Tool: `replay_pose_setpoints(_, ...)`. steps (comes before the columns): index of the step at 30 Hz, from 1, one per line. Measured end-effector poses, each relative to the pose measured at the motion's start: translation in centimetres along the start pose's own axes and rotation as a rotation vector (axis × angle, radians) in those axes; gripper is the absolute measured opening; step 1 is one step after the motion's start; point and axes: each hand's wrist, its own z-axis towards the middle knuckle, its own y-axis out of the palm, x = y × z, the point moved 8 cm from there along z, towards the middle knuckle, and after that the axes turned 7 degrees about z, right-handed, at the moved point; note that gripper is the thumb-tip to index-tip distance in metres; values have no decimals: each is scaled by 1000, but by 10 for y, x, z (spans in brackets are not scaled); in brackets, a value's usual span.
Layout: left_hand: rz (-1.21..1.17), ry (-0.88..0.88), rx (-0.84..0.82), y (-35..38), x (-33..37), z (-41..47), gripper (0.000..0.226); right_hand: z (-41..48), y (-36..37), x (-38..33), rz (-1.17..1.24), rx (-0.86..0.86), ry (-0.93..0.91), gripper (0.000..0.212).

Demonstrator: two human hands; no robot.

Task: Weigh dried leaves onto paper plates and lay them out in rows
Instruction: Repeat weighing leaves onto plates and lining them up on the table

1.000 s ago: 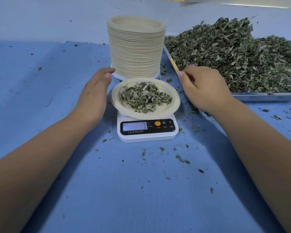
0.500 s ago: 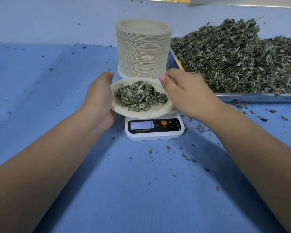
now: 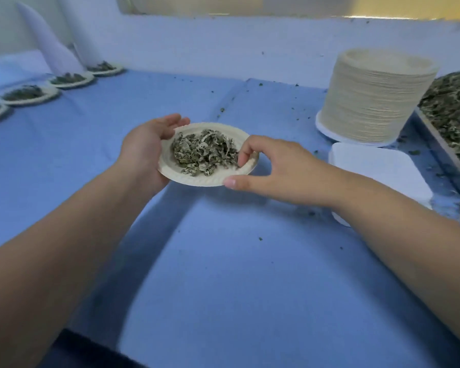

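Left hand (image 3: pixel 146 152) cupped round plate (image 3: pixel 197 179), right hand (image 3: pixel 276 168) pinching rim (forearms outstretched)

open blue counter (image 3: pixel 223 261) stretches between the row of filled plates (image 3: pixel 28 94) along the far left edge and the plate stack (image 3: pixel 373 98), white scale (image 3: pixel 377 168) and leaf tray (image 3: pixel 448 163) crowding the right, with more open counter in front.

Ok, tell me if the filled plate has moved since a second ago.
Yes. The plate is off the scale, now left of it, held by the left hand and right hand.
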Motion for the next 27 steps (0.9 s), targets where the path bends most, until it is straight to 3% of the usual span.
replay_pose_setpoints(7, 23, 41, 289, -126, 18, 40, 32, 89, 77, -49, -17, -54, -165, 51)
replay_pose_setpoints(12, 416, 171, 531, -185, 45, 91, 31, 164, 146, -62, -229, -90, -202, 53)
replay_pose_setpoints(17, 710, 257, 506, -207, 76, 176, 22, 265, 180, -49, -252, -63, -54, 54)
replay_pose_setpoints(23, 1106, 248, 329, -223, 90, 277, 49, 387, 200, -23, -296, 6, 74, 63)
replay_pose_setpoints(25, 1311, 273, 306, -227, 92, 299, 43, 428, 203, -13, -289, 44, 120, 67)
replay_pose_setpoints(27, 1508, 296, 266, -225, 85, 314, 20, 469, 204, -3, -279, 90, 160, 73)
